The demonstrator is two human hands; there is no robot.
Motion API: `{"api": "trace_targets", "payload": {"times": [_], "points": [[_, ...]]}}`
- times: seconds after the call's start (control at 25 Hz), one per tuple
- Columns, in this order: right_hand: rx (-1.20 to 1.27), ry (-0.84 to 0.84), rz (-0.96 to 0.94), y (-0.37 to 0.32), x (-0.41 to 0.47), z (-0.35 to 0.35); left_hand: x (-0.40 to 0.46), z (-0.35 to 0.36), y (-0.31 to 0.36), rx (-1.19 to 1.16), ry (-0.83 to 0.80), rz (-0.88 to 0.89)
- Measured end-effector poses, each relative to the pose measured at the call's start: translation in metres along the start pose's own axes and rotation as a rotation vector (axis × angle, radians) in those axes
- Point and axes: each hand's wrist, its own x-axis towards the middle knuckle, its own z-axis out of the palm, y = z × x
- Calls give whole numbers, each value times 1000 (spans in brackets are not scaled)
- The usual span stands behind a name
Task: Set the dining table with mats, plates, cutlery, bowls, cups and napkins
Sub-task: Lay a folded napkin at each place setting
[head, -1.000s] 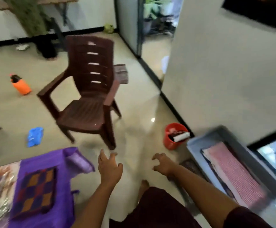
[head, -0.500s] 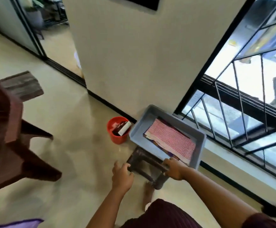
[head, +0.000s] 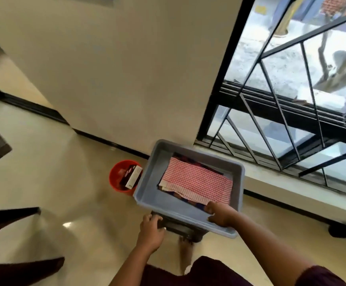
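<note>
Grey plastic, a rectangular tub [head: 147, 195] sits on a dark stool [head: 180, 228] in the lower middle of the frame, a folded red-and-white checked cloth [head: 196, 182] lying inside it. The right hand [head: 219, 214] reaches in from the lower right, its fingers [head: 210, 209] curled over the tub's near rim beside the cloth's near edge. The left hand [head: 151, 230] grips the stool's edge just below the tub. A red round bucket [head: 116, 176] stands on the floor to the tub's left.

dark stool [head: 180, 229], grey tub [head: 155, 198] on top
</note>
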Motion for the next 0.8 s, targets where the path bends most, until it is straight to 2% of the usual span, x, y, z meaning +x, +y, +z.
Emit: {"api": "trace_targets", "payload": {"times": [0.2, 0.4, 0.48, 0.6, 0.68, 0.8], "points": [[191, -1, 97, 30, 42, -8, 58, 19, 40, 22, -143, 107], [636, 98, 370, 64, 83, 19, 121, 35, 30, 181, -294, 197], [856, 133, 502, 75, 114, 40, 161, 35, 18, 234, -280, 203], [1131, 199, 705, 78, 169, 70, 226, 34, 7, 279, -177, 192], [1117, 334, 886, 69, 192, 74, 261, 33, 13, 297, -86, 211], [1190, 681, 1041, 64, 213, 76, 307, 40, 31, 292, -6, 234]]}}
